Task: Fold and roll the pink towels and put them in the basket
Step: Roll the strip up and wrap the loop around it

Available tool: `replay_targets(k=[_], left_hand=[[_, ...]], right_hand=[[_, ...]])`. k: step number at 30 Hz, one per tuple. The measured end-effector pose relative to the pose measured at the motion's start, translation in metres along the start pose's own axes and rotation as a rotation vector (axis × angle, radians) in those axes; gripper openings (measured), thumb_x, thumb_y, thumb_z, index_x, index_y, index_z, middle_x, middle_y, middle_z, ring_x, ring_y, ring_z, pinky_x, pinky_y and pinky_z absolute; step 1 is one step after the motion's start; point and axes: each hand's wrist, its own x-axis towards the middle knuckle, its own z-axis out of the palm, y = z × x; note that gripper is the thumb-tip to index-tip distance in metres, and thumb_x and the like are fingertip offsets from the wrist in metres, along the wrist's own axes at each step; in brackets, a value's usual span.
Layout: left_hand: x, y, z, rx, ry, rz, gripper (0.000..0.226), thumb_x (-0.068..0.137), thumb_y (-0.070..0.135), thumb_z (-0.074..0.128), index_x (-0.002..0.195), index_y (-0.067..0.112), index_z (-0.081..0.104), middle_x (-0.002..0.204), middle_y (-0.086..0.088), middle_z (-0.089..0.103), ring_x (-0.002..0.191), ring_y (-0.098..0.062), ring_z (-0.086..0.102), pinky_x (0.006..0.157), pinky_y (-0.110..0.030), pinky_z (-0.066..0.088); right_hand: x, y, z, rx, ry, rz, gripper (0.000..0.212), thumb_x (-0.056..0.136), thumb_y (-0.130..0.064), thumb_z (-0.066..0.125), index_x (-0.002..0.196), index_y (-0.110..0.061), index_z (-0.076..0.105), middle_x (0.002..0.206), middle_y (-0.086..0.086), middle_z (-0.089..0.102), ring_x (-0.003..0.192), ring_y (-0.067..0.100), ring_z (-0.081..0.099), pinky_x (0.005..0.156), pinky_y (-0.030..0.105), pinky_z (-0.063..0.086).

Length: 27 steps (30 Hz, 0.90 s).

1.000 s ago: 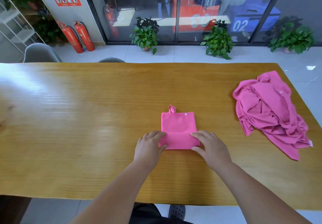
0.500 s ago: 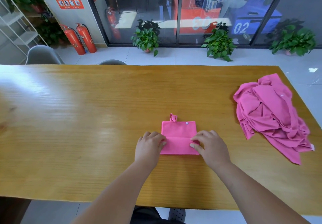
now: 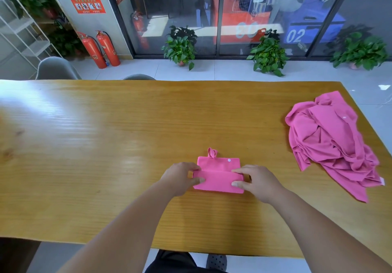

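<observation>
A small folded pink towel (image 3: 218,175) with a hanging loop and a white snap lies on the wooden table (image 3: 106,145) in front of me. Its near part is rolled up into a thick band. My left hand (image 3: 180,178) pinches the left end of that roll, thumb on top. My right hand (image 3: 254,182) pinches the right end in the same way. A crumpled heap of pink towels (image 3: 331,143) lies at the table's right side. No basket is in view.
Two grey chairs (image 3: 55,69) stand behind the table's far left edge. Beyond are potted plants (image 3: 180,47), red fire extinguishers (image 3: 99,50), a white shelf (image 3: 19,28) and glass doors. The table's right edge runs just past the heap.
Both hands have rolled the towel's near edge away from me, so less of the flat part shows. My thumbs now sit on top of the roll. The heap has not moved.
</observation>
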Motion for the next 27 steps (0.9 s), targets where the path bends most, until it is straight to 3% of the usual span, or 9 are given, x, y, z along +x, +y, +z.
replay_targets(k=[3,5,10,12,16,18,21,24,27], left_hand=[[0.005,0.003,-0.003,-0.054,0.015,-0.018,0.049,0.09,0.055,0.078,0.135,0.04,0.065,0.131,0.016,0.067,0.119,-0.014,0.064,0.096,-0.035,0.054],[0.004,0.008,0.003,0.003,0.176,0.004,0.036,0.091,0.052,0.077,0.124,0.043,0.068,0.125,0.016,0.065,0.113,-0.015,0.061,0.092,-0.037,0.054],[-0.002,0.017,0.036,0.301,0.568,0.159,0.005,0.098,0.037,0.072,0.097,0.035,0.077,0.101,0.016,0.065,0.092,-0.017,0.054,0.077,-0.035,0.044],[-0.002,0.012,0.047,0.421,0.653,0.214,0.007,0.098,0.032,0.073,0.092,0.034,0.076,0.095,0.015,0.064,0.086,-0.018,0.053,0.072,-0.036,0.042],[-0.01,0.005,0.045,0.453,0.58,0.246,0.031,0.102,0.05,0.06,0.123,0.032,0.074,0.12,0.015,0.068,0.104,-0.021,0.059,0.082,-0.039,0.048],[-0.009,0.01,0.035,0.41,0.491,0.174,0.039,0.103,0.054,0.057,0.134,0.035,0.07,0.131,0.017,0.065,0.115,-0.019,0.056,0.09,-0.038,0.048],[0.003,0.026,0.021,0.303,0.379,0.041,0.041,0.105,0.056,0.053,0.141,0.04,0.064,0.138,0.019,0.063,0.126,-0.019,0.05,0.098,-0.038,0.043],[0.011,0.039,0.014,0.235,0.349,-0.071,0.04,0.105,0.056,0.054,0.14,0.04,0.063,0.139,0.013,0.064,0.129,-0.021,0.05,0.102,-0.039,0.042],[0.013,0.045,0.016,0.093,0.384,-0.194,0.048,0.101,0.057,0.061,0.144,0.036,0.059,0.143,0.006,0.058,0.131,-0.022,0.051,0.106,-0.041,0.045]], right_hand=[[0.004,-0.003,-0.004,0.059,-0.043,0.043,0.061,0.084,-0.075,0.07,0.137,-0.045,0.067,0.138,-0.018,0.066,0.129,0.011,0.059,0.102,0.037,0.05],[0.004,-0.007,-0.005,0.022,-0.001,0.084,0.055,0.089,-0.07,0.07,0.138,-0.046,0.065,0.139,-0.013,0.065,0.127,0.014,0.058,0.098,0.037,0.051],[-0.006,-0.028,0.011,-0.135,0.392,-0.092,0.015,0.093,-0.044,0.077,0.108,-0.043,0.076,0.108,-0.026,0.06,0.101,0.007,0.049,0.079,0.024,0.042],[-0.007,-0.025,0.027,-0.262,0.49,-0.179,0.015,0.091,-0.029,0.083,0.103,-0.036,0.078,0.102,-0.021,0.063,0.094,0.012,0.051,0.077,0.028,0.047],[-0.009,-0.027,0.042,-0.455,0.525,-0.191,0.035,0.085,-0.014,0.085,0.117,-0.024,0.077,0.113,-0.01,0.069,0.103,0.022,0.057,0.078,0.037,0.049],[-0.006,-0.035,0.036,-0.514,0.496,-0.178,0.028,0.093,-0.032,0.078,0.119,-0.022,0.075,0.115,-0.009,0.071,0.108,0.022,0.058,0.081,0.039,0.049],[0.002,-0.047,0.024,-0.595,0.309,-0.101,0.048,0.097,-0.053,0.065,0.133,-0.021,0.068,0.127,-0.008,0.069,0.122,0.022,0.056,0.094,0.04,0.048],[0.012,-0.051,0.016,-0.552,0.219,-0.074,0.056,0.106,-0.05,0.053,0.157,-0.029,0.045,0.146,-0.006,0.059,0.136,0.022,0.047,0.106,0.04,0.043],[0.017,-0.053,0.01,-0.51,0.177,-0.055,0.055,0.109,-0.047,0.048,0.162,-0.043,0.032,0.146,-0.005,0.058,0.136,0.024,0.046,0.105,0.04,0.044]])
